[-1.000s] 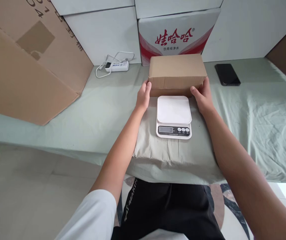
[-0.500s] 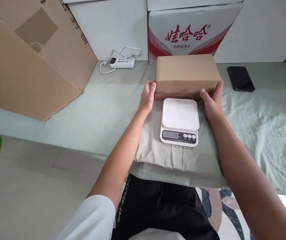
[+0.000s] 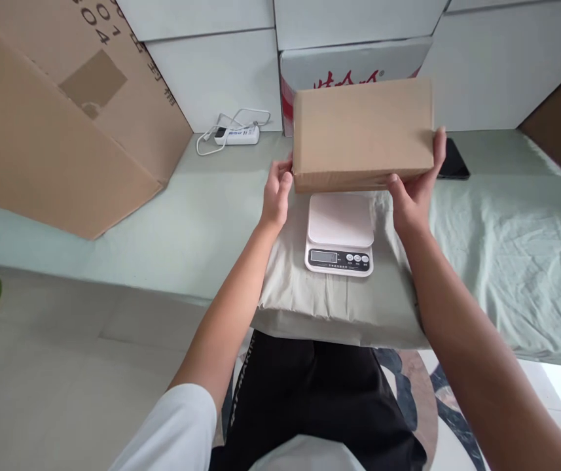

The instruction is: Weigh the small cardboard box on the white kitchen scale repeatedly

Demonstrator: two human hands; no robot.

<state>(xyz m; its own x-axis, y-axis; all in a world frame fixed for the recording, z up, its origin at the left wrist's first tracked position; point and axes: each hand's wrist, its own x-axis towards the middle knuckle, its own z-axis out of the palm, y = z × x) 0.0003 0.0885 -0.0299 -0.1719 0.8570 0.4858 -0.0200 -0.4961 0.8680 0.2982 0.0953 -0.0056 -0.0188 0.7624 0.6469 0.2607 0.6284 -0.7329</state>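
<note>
Cardboard box [image 3: 362, 131] centre frame, gripped at both ends: left hand [image 3: 275, 193], right hand [image 3: 415, 190]. Kitchen scale [image 3: 340, 232] just below (display lit, unreadable).

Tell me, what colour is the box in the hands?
Plain brown cardboard. The box shows best in the head view, held between both hands above the white scale.

The brown cardboard box [image 3: 362, 131] hides most of the black phone [image 3: 454, 167] and the white carton's red lettering [image 3: 343, 80].
</note>
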